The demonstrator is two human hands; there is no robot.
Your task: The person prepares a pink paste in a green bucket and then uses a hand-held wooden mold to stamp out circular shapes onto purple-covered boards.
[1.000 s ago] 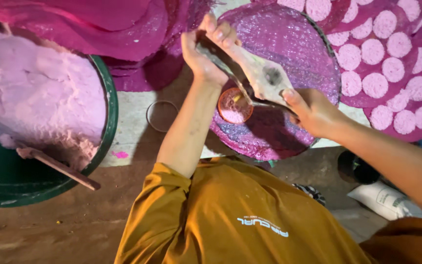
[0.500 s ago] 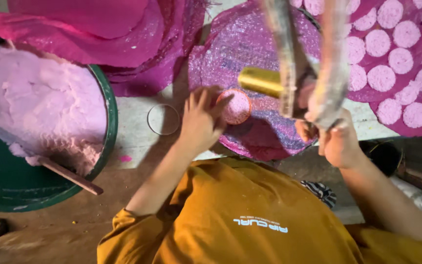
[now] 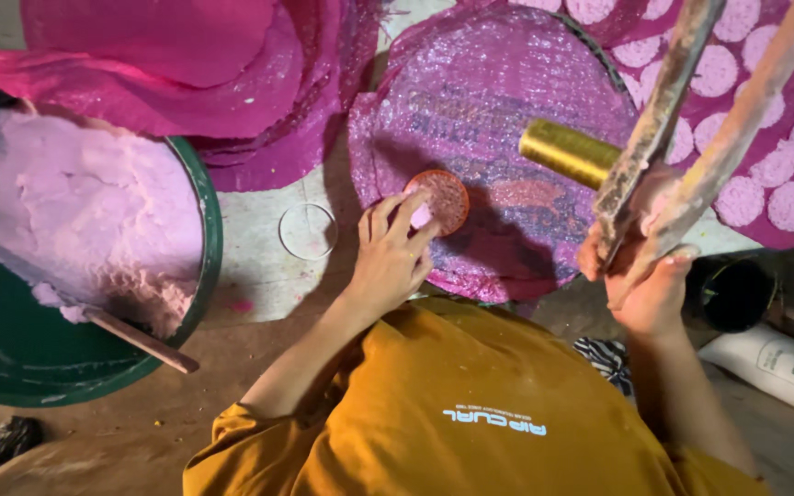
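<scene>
work surface is a dusty floor, crowded with pink-stained goods: a green basin (image 3: 197, 276) of pale pink dough sits at the left edge with a wooden stick (image 3: 140, 340) lying in it, crumpled magenta sheets (image 3: 186, 73) lie along the top, and a round pink mesh mat (image 3: 489, 110) occupies the centre. further mats (image 3: 783, 119) at the right edge carry rows of pale pink discs. a small clear ring (image 3: 308, 231) lies on the bare floor between basin and mat. the left hand (image 3: 388, 253) rests its fingertips on a small round disc mould (image 3: 439, 200) set on the near-left part of the centre mat; fingers are pressed down on it, not closed round it. the right hand (image 3: 640, 266) is clenched round a long hinged wooden press (image 3: 691, 119) with a brass cylinder (image 3: 570, 152), raised clear of the mat. judgement: good practice here is to hold the mould flat and steady, press evenly, and keep the raised press well apart from the working fingers.
</scene>
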